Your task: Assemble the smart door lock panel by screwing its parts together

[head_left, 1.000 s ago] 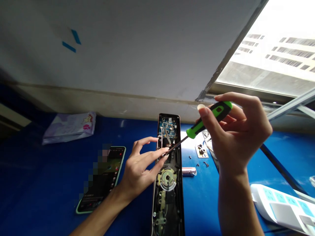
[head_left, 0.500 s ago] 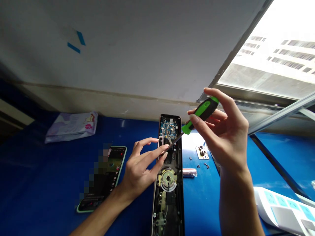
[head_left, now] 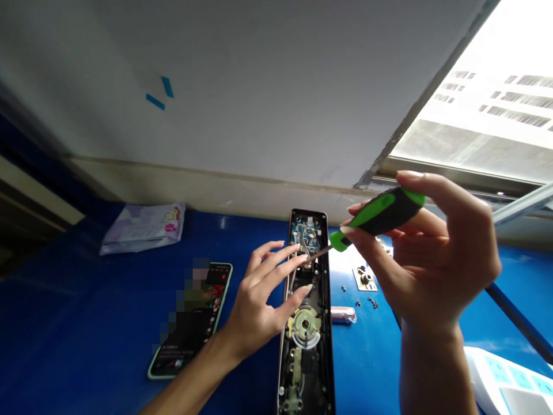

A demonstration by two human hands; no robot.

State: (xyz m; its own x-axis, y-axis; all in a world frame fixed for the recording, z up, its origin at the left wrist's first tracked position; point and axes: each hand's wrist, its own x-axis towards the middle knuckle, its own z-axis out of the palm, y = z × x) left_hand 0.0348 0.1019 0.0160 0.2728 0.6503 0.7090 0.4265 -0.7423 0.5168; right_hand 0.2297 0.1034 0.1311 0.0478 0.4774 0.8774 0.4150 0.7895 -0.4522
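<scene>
I'm looking at a makeshift repair bench beside a window (head_left: 488, 109): a blue table (head_left: 86, 323) against a plain wall (head_left: 259, 86). An opened lock (head_left: 307, 323), loose screws (head_left: 365, 301), a phone (head_left: 192, 323) and a power strip (head_left: 510, 386) at the table's right edge suggest an informal workshop in an office or home.

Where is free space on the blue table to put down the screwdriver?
Bare table lies left of the phone, below the packet. Another free patch lies between the lock and the right hand. Beside the lock's upper right it is crowded: loose screws, a plate.
</scene>
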